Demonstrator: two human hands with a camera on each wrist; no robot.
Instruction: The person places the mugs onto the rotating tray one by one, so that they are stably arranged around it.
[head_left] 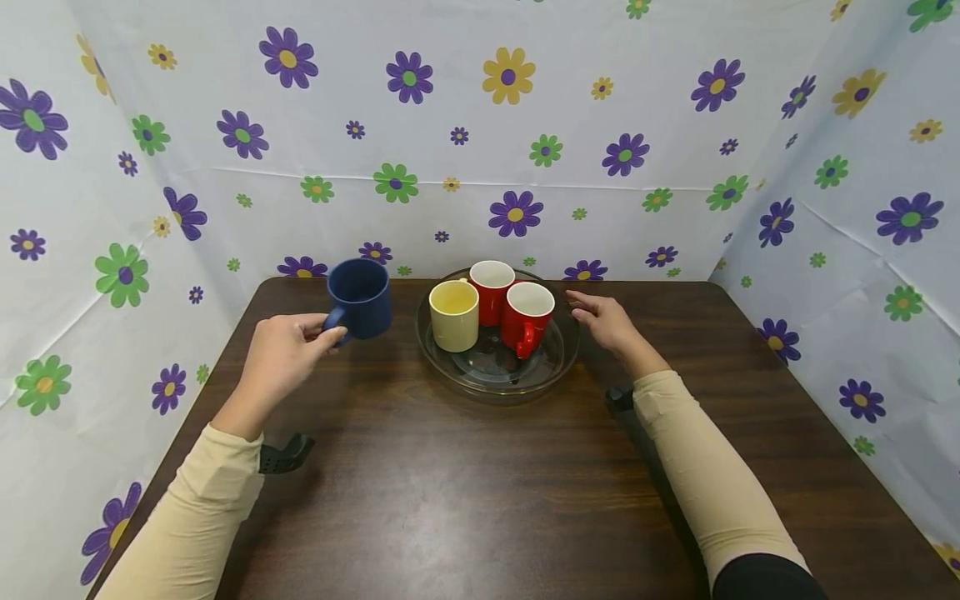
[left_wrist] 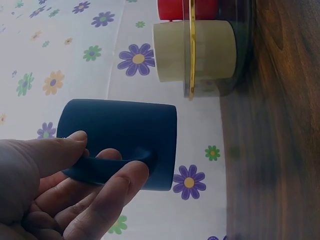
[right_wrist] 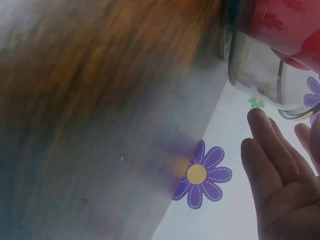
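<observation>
By its handle my left hand grips a dark blue mug, held upright above the table to the left of a round glass dish. In the left wrist view the thumb and fingers wrap the mug's handle. Inside the dish stand a pale yellow mug and two red mugs, one behind and one in front with its handle toward me. My right hand is at the dish's right rim, fingers extended and holding nothing; the right wrist view shows them close by the glass.
The dark wood table runs back to a white flowered cloth that hangs behind and on both sides. The dish stands near the table's far edge. A black wrist mount sticks out from the left sleeve.
</observation>
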